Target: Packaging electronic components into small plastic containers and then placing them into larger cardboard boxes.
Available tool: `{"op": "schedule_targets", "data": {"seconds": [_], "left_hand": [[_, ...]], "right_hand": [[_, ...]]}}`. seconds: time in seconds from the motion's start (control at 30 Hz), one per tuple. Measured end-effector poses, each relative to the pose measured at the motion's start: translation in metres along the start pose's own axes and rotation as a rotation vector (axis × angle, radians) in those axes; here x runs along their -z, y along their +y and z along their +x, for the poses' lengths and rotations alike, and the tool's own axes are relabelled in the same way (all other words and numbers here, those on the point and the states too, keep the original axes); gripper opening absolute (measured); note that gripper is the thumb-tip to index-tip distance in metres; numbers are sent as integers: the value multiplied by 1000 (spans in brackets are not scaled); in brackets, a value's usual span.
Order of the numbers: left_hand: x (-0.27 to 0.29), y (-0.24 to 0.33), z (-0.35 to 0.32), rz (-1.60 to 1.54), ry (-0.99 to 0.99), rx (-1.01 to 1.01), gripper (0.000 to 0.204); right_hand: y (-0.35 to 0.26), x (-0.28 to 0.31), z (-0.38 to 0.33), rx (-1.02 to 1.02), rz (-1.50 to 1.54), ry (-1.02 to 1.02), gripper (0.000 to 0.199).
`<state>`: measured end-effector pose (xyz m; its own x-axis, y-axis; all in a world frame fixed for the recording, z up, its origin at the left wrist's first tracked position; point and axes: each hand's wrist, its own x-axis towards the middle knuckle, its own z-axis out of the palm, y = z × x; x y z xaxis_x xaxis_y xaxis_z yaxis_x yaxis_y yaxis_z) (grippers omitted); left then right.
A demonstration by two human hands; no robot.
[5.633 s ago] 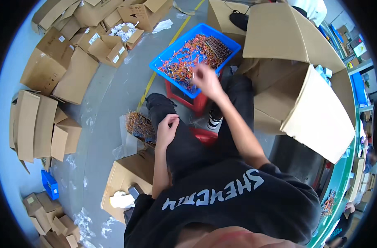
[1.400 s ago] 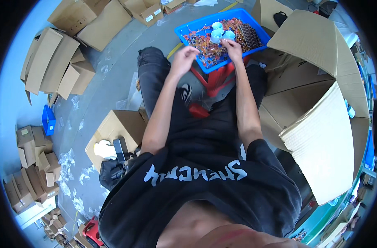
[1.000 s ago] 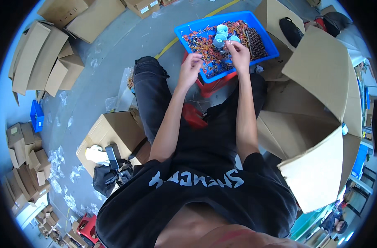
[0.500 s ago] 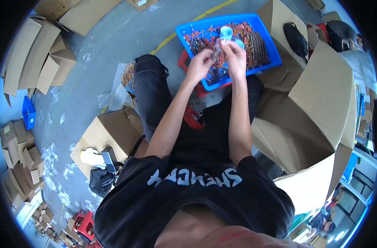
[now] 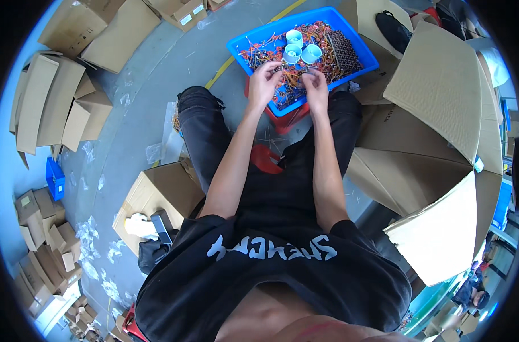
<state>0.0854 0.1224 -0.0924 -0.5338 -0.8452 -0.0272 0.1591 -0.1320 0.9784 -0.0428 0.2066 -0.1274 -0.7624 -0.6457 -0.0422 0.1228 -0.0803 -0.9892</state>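
A blue tray [image 5: 249, 40] full of tangled orange and red wired parts rests on a red stool [image 5: 286, 118] in front of my knees. Three pale blue round cups [image 5: 301, 50] stand in the tray, beside a dark gridded block [image 5: 342, 50]. My left hand [image 5: 263, 82] and my right hand [image 5: 314, 85] are close together over the tray's near edge. Their fingertips pinch a small wired piece [image 5: 289, 71] stretched between them.
Big open cardboard boxes [image 5: 436, 142] stand at my right. A smaller carton [image 5: 157, 196] with a dark device on it sits by my left thigh. Flattened and stacked cartons [image 5: 48, 102] line the left floor, with a small blue bin [image 5: 54, 178].
My left hand came from my lap to the tray. Both hands then lifted a small wired piece and drew together over the tray's near edge.
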Motion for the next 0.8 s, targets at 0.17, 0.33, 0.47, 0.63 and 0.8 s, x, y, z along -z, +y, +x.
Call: {"op": "schedule_targets", "data": {"seconds": [0.17, 0.33, 0.47, 0.63, 0.8], "left_hand": [[6, 32, 11, 859, -15, -583, 21], [3, 57, 20, 790, -10, -544, 22], [-8, 52, 8, 778, 30, -505, 23], [-35, 16, -8, 1012, -75, -696, 25], [-43, -2, 17, 767, -368, -478, 28]], "right_hand": [[5, -6, -12, 191, -138, 62, 26], [-8, -6, -14, 277, -194, -1, 22], [-31, -13, -18, 50, 169, -184, 18], [-23, -18, -17, -213, 453, -219, 23], [-14, -1, -4, -252, 597, -82, 27]]}}
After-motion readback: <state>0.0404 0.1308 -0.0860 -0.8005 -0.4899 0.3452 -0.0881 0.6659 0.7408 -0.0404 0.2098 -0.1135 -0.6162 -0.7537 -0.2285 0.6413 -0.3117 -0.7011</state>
